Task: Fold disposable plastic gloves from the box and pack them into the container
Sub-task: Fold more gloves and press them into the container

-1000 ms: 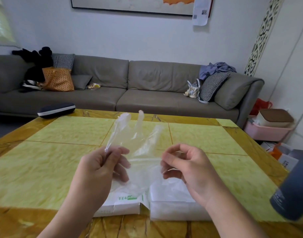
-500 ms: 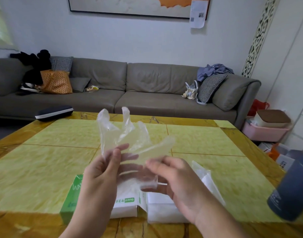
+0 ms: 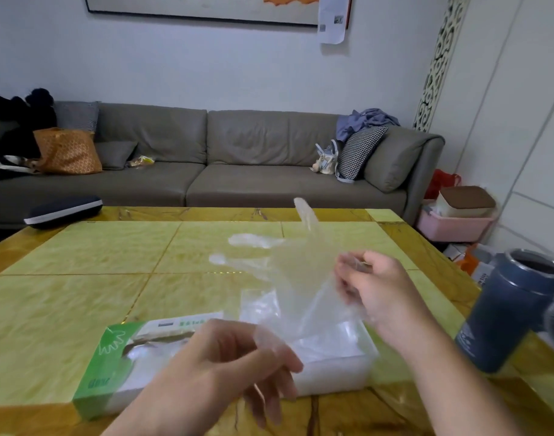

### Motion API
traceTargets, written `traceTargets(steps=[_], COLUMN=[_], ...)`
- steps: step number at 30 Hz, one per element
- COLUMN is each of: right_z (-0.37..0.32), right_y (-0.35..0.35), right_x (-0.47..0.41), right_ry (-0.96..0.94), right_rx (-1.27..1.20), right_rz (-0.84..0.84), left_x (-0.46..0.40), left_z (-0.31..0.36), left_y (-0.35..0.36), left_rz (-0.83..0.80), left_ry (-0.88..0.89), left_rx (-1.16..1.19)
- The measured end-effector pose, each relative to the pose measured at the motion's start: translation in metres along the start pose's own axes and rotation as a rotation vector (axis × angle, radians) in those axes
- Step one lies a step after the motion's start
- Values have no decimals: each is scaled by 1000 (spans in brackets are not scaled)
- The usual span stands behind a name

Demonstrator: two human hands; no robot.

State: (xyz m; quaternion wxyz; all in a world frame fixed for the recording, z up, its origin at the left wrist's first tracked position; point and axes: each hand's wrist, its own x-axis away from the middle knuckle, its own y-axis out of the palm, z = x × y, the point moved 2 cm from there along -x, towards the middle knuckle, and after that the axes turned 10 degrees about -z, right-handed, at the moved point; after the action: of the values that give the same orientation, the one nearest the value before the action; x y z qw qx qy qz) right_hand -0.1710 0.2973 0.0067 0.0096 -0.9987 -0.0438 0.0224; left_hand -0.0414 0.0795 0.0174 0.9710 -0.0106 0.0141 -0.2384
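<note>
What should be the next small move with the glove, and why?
Probably lower the glove flat onto the table to begin folding. It hangs spread in the air, the right hand and left hand each pinching an edge, above the clear container, and it is not yet folded.

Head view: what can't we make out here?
- Container: contents hidden behind the glove and frosted wall.
- Box: near end hidden by the left hand.
- Right hand: fingertip grip blurred, veiled by the glove.
- Mug: right side covered by a blurred object at the frame edge.
</note>
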Motion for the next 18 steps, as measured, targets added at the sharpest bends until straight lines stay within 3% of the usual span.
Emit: traceTargets(steps=[3,6,9,12,16,18], right_z=[12,19,21,27,31,32], right_y=[-10,-5,2,3,0,0], right_x=[-5,-5,-5,-7,-11,-13], right_ry=[18,1,-85,-103,-113,-75], right_rx=[247,471,642,720,757,717], right_rz=[-88,-125,-147,-122,-129,-137], left_x=[-2,-17,-43,-67,-80,-87], left_z=[22,42,40,31,26,16], left_y=[24,53,60,52,48,40], left_rz=[-132,-16,260,457,500,400], left_ry=[110,243,267,117,168,-26], left_rx=[64,89,-463,-992,-1160,-1131])
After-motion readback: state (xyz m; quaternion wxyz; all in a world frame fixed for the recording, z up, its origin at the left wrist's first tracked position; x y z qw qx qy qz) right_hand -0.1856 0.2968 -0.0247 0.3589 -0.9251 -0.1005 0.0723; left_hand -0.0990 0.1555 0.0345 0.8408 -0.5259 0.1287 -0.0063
